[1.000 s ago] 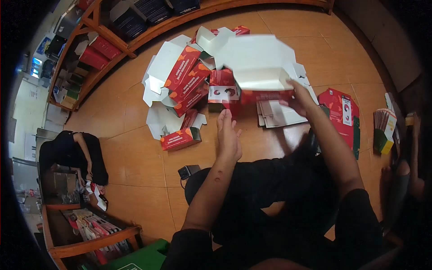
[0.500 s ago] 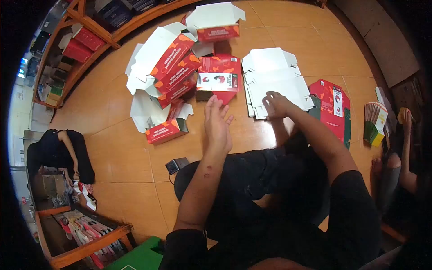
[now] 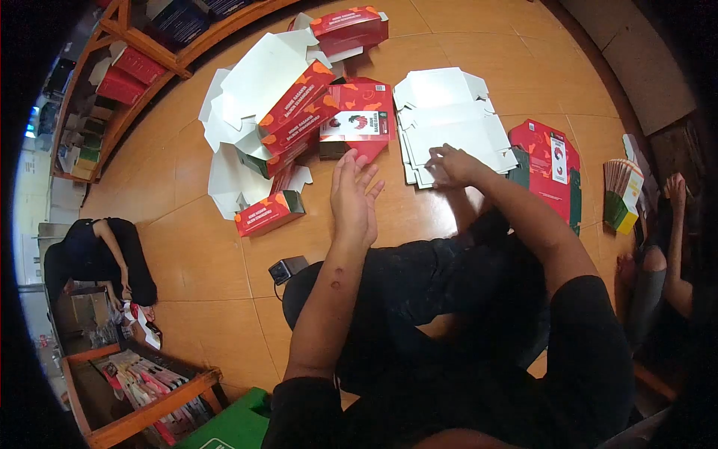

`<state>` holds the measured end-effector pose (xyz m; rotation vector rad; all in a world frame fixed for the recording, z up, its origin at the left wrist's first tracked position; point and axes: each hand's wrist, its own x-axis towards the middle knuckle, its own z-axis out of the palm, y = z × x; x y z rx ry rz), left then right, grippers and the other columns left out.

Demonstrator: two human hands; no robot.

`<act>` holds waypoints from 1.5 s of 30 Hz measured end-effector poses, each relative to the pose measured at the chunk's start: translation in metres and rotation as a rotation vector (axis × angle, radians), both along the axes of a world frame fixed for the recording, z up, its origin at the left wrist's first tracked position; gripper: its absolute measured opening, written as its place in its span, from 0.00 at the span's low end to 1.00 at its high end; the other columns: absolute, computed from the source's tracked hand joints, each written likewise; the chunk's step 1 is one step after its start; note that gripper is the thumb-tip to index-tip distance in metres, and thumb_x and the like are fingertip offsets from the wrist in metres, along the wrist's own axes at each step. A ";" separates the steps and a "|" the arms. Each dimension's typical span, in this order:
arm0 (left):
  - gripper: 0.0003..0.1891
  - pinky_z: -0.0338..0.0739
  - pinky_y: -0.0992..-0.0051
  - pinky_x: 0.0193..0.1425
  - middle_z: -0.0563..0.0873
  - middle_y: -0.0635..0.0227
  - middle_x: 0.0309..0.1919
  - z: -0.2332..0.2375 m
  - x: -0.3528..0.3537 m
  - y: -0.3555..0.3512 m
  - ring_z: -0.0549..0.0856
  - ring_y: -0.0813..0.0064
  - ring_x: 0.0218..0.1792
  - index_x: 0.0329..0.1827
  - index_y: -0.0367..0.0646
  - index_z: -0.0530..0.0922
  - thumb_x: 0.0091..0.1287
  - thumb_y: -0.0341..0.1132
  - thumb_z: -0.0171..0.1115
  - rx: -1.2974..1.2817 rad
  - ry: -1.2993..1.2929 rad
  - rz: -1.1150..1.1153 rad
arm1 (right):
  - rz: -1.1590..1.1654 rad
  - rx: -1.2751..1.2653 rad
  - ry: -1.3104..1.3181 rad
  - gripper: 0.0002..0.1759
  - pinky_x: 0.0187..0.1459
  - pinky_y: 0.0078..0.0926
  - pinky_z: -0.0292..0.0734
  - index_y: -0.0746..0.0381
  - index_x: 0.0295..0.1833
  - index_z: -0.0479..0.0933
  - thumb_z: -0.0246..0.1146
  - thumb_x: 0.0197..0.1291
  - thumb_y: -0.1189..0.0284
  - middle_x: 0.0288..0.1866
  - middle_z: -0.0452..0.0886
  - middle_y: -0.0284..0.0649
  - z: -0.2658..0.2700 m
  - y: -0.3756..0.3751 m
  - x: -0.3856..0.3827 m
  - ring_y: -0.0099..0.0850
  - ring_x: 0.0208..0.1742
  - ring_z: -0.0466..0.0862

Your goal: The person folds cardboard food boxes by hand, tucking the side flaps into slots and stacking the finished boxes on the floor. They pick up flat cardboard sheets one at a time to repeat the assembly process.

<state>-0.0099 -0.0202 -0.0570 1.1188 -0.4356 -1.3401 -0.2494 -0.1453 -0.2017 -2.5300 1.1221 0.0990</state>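
Note:
My left hand is raised, palm turned sideways, fingers spread and holding nothing. It is just in front of a red folded box with a white label. My right hand has its fingers curled at the near edge of a stack of flat cardboard boxes, white side up, and appears to grip the top one. The fingertips are partly hidden. Left of these, a pile of assembled red boxes with open white flaps leans together. A smaller-looking open red box sits at its front.
A flat red and green box lies right of the stack. Beyond it are a fanned yellow-green bundle and another person's hand. A small black device sits by my knee. At left, another person bends beside a wooden shelf.
The box at the far end of the pile has tipped, showing its red side where its white flap stood. My view has shifted slightly; both hands keep about the same pose.

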 end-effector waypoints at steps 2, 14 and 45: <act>0.28 0.68 0.62 0.63 0.71 0.60 0.64 -0.001 0.000 0.001 0.74 0.64 0.62 0.71 0.44 0.64 0.76 0.52 0.50 0.003 -0.002 -0.002 | 0.007 -0.031 0.023 0.28 0.61 0.54 0.74 0.49 0.58 0.79 0.71 0.52 0.55 0.72 0.69 0.44 0.003 0.004 0.002 0.50 0.69 0.70; 0.24 0.71 0.65 0.61 0.72 0.59 0.64 0.000 0.007 -0.001 0.74 0.65 0.62 0.66 0.42 0.68 0.76 0.48 0.54 -0.050 0.006 0.007 | -0.543 -0.359 -0.332 0.10 0.41 0.52 0.76 0.59 0.43 0.77 0.52 0.67 0.67 0.38 0.83 0.48 0.054 -0.019 0.005 0.52 0.40 0.83; 0.14 0.70 0.86 0.24 0.82 0.74 0.25 0.008 0.002 0.008 0.75 0.88 0.18 0.44 0.39 0.82 0.76 0.42 0.56 -0.031 -0.492 -0.668 | -0.279 -0.477 -0.798 0.08 0.49 0.40 0.73 0.61 0.38 0.80 0.67 0.58 0.69 0.38 0.80 0.41 0.186 0.077 0.041 0.43 0.41 0.80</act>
